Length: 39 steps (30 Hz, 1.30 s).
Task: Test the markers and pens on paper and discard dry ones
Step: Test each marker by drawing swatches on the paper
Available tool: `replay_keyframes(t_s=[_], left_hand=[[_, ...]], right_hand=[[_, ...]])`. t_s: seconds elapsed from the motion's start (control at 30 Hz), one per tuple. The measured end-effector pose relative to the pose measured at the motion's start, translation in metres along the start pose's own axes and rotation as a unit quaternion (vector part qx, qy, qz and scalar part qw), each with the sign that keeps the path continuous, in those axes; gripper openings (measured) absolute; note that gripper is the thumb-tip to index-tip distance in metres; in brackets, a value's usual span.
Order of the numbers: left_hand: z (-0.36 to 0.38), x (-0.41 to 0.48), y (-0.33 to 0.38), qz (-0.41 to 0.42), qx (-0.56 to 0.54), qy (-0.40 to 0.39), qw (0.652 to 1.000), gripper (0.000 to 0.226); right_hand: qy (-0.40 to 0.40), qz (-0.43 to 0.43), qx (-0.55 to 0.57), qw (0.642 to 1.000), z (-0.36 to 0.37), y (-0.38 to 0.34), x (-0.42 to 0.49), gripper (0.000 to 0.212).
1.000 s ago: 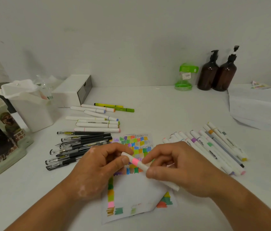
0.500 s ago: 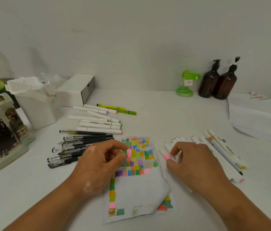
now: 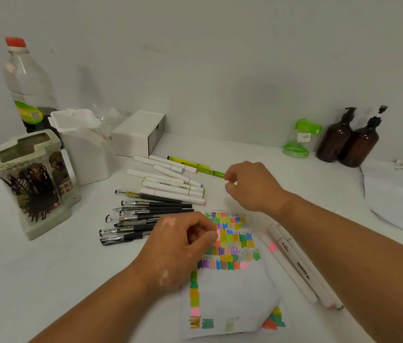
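head view: white table (image 3: pixel 47 280), my two hands over it.
left hand (image 3: pixel 185 243): rests on the left edge of the paper (image 3: pixel 232 288), fingers curled in, thumb against forefinger; i cannot tell if it pinches anything.
right hand (image 3: pixel 252 186): loosely curled, holding nothing, fingertips right at the end of the green marker (image 3: pixel 208 171).
white markers (image 3: pixel 170 188): just beside the green marker.
more markers (image 3: pixel 294 263): right of the paper.
black pens (image 3: pixel 146 214): heaped left of the paper.

Left grip (image 3: pixel 183 246), right grip (image 3: pixel 252 186), seemingly curled
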<state>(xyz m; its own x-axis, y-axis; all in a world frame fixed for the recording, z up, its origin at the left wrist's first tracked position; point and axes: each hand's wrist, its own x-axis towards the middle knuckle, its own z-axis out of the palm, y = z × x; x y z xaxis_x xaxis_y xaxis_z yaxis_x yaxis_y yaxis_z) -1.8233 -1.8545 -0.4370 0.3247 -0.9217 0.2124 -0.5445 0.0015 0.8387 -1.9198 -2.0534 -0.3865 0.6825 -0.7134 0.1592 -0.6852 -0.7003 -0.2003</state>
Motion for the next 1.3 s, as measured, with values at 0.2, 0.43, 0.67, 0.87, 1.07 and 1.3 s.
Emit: replay_keyframes(t_s=[0.2, 0.43, 0.67, 0.87, 1.07, 1.3], left_hand=[[0.002, 0.002, -0.005, -0.005, -0.022, -0.008, 1.0, 0.005], [0.003, 0.002, -0.008, 0.005, -0.004, -0.008, 1.0, 0.009], [0.003, 0.002, -0.007, 0.012, 0.001, -0.014, 1.0, 0.005], [0.001, -0.001, -0.004, 0.012, 0.006, -0.016, 1.0, 0.006], [0.002, -0.005, 0.005, 0.027, -0.011, -0.02, 0.999, 0.006], [0.007, -0.014, 0.019, 0.105, 0.013, -0.048, 0.993, 0.022]], right_hand=[[-0.044, -0.008, -0.086, 0.995, 0.032, -0.008, 0.058, 0.026], [0.007, 0.021, -0.095, 0.995, 0.054, -0.011, 0.063, 0.014], [0.012, 0.039, -0.075, 0.996, 0.046, 0.003, 0.036, 0.018], [-0.107, 0.093, -0.079, 0.987, 0.009, 0.02, -0.004, 0.008], [-0.014, 0.152, 0.471, 0.869, -0.035, 0.028, -0.09, 0.005], [-0.036, 0.08, 0.604, 0.792, -0.011, 0.003, -0.152, 0.009]])
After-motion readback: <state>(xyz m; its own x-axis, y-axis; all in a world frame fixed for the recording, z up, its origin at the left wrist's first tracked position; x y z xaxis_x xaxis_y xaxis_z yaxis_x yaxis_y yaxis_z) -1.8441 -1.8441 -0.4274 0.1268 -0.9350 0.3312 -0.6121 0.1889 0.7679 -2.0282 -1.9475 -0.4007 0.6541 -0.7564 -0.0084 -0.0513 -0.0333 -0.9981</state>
